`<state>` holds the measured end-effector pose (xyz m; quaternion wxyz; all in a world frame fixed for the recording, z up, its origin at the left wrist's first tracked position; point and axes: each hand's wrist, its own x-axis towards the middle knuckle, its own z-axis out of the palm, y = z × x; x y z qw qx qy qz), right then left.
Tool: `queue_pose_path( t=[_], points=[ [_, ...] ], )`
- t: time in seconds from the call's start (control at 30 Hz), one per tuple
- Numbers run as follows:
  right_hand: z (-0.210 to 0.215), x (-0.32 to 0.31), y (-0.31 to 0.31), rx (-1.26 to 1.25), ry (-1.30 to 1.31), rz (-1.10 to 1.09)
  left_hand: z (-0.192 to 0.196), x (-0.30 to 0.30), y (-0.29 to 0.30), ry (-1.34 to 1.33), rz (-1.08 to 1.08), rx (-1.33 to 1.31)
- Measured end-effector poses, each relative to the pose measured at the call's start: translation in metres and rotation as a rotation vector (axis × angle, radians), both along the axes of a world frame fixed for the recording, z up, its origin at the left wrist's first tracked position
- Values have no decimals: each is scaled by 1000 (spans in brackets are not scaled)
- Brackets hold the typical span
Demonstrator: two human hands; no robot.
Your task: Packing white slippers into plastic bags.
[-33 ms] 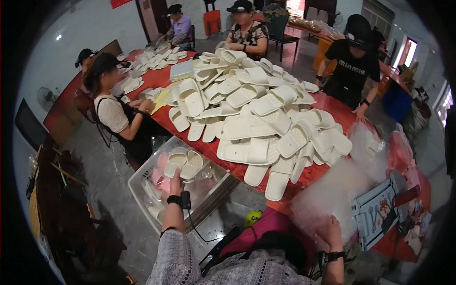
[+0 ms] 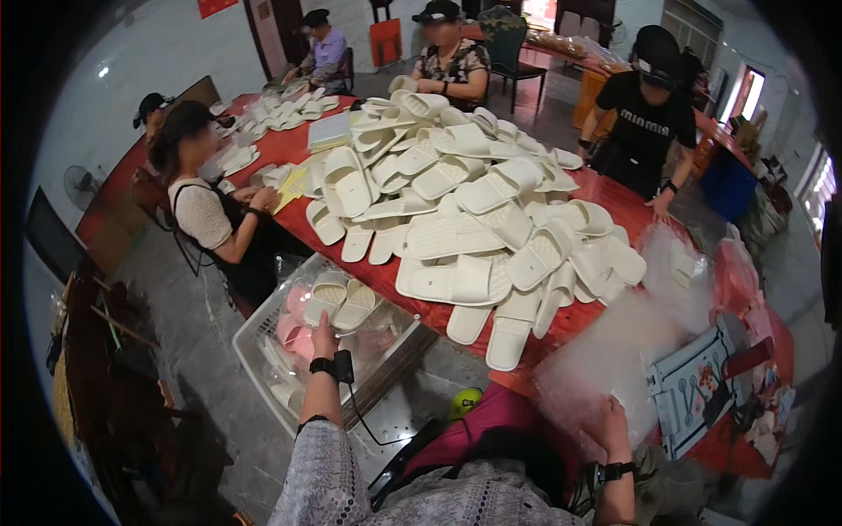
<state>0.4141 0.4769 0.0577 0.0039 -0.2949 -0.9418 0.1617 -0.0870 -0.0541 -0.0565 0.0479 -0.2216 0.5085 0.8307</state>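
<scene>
My left hand [image 2: 323, 335], with a black band on its wrist, reaches into a clear plastic crate [image 2: 263, 326] on the floor. It grips a pair of cream slippers [image 2: 340, 302] that lies on top of pink and cream slippers in the crate. My right hand [image 2: 614, 419], wearing a black watch, holds the near edge of a stack of clear plastic bags [image 2: 618, 346] on the red table [image 2: 386, 279]. A large heap of cream slippers [image 2: 474, 219] covers the table between my hands and beyond them.
Several people work around the table: a seated person [image 2: 206, 206] at the left, two at the far end, and one in black [image 2: 649, 123] standing at the right. A printed sheet [image 2: 693, 386] lies beside the bags. A yellow-green object [image 2: 466, 401] sits under the table's edge.
</scene>
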Motion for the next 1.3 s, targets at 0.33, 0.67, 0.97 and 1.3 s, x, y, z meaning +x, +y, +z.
queue_pose_path(
  t=[0.33,0.67,0.97,1.3],
  points=[
    [-1,10,5,68,7,-44,13,70,84,232,82,-946],
    [21,2,0,27,32,-66,37,205,92,609,-311,-1097],
    [36,104,5,-416,238,-264,-45,224,87,-28,-1594,-980],
    [-119,270,10,-937,-1,-595,-23,239,130,-165,-1829,-995]
  ],
)
